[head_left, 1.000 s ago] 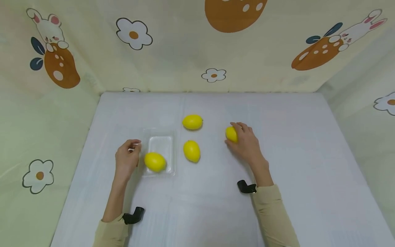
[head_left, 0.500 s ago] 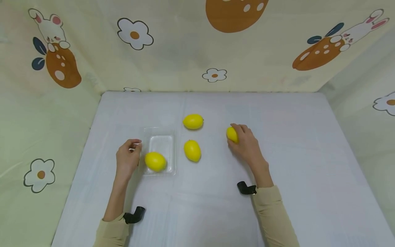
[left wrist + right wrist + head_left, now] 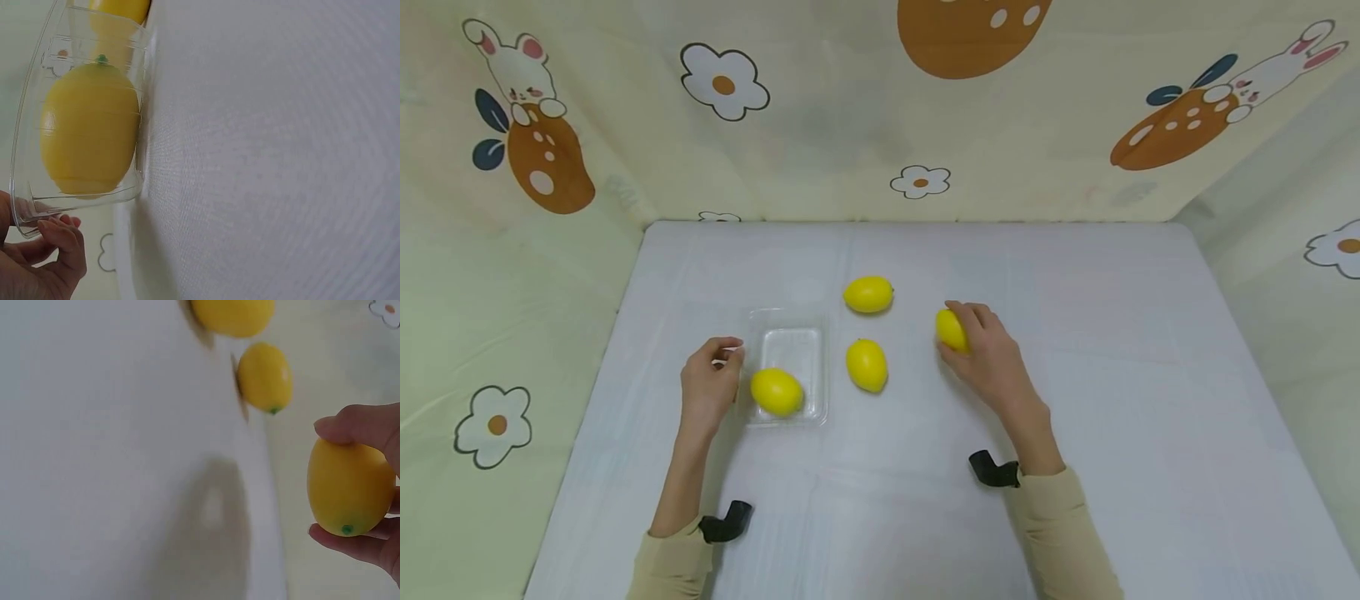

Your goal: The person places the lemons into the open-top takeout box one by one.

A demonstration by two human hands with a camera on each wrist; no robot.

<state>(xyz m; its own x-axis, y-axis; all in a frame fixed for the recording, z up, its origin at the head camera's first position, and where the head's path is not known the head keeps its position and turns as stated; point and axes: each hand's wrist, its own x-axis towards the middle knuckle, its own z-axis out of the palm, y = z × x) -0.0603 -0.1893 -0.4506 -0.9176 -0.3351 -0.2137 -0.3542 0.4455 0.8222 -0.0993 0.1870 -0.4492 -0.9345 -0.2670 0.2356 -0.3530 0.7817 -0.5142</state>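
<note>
Right hand (image 3: pixel 992 354) with one glossy yellow plastic-looking lemon (image 3: pixel 951 331): both a little further left and slightly nearer the person than half a second ago; left hand (image 3: pixel 711 379) and remaining items, unchanged in place. Clear rectangular plastic tray (image 3: pixel 793 346), shallow, one: on the left half of the white cloth-covered tabletop (image 3: pixel 1150 375). Yellow lemon inside the tray (image 3: pixel 777 392), one: lying toward its near left corner. Loose yellow lemons, two, right of the tray: the far lemon (image 3: pixel 868 295) on its side, the near lemon (image 3: pixel 867 366) tilted, not touching each other; the near one stands between the right hand and the tray. Black curved fittings, two, one at each beige cuff (image 3: pixel 1051 479). Pale printed backdrop cloth (image 3: pixel 820 125) with flowers and rabbits, behind. Right hand: partly spread, thumb on one side and curved fingers on the other, gripping its lemon clear of the tabletop, green tip (image 3: pixel 347 529) exposed. Left hand: nearly closed, thumb and bent fingers pinching the tray's left rim.
</note>
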